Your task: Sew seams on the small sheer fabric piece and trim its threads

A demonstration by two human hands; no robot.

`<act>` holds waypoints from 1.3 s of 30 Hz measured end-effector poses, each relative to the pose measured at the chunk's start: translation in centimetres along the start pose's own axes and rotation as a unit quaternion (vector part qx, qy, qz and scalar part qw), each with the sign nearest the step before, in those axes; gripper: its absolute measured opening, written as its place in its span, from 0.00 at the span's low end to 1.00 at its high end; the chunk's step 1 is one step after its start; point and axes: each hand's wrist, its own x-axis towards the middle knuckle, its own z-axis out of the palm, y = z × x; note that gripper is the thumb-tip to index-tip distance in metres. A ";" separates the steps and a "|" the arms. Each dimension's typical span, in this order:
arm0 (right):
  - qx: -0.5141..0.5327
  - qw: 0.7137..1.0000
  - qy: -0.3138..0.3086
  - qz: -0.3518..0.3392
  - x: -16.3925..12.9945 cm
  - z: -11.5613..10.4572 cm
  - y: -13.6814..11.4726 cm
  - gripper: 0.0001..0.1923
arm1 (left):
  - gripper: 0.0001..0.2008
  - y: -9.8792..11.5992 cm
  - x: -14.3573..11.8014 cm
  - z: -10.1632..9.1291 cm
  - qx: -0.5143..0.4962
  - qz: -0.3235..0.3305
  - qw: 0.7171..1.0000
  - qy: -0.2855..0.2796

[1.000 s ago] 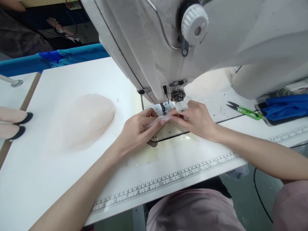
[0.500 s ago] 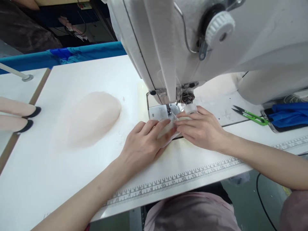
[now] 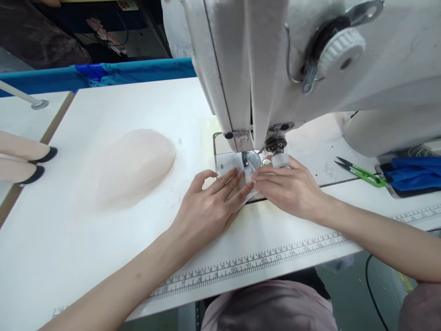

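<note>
My left hand (image 3: 210, 204) and right hand (image 3: 287, 188), fingers flat, pin a small sheer fabric piece (image 3: 245, 184) to the bench (image 3: 103, 257); it lies just near of the needle (image 3: 244, 158), nearer my left fingertips.

Bright, even light on your work, soft at the edges

Your bench (image 3: 103, 110) glows near white under overhead light, with only faint shadows beneath your left hand (image 3: 210, 207) and right hand (image 3: 292, 188). The sewing machine (image 3: 310, 69) looms close, slightly soft and bowed by the wide lens. The ruler strip (image 3: 255, 264) curves; the background behind stays dim.
</note>
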 end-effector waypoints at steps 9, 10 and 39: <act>-0.035 0.998 -0.030 0.034 0.6 1.0 0.8 0.12 | 0.15 -1.3 0.6 0.8 0.037 -0.018 0.999 0.001; -0.040 0.998 -0.035 0.038 0.7 1.1 0.9 0.12 | 0.16 -1.5 0.7 0.9 0.035 -0.020 0.999 0.002; -0.105 0.994 -0.041 -0.001 0.2 0.7 0.7 0.14 | 0.15 -1.0 0.4 0.8 0.011 -0.010 0.999 0.033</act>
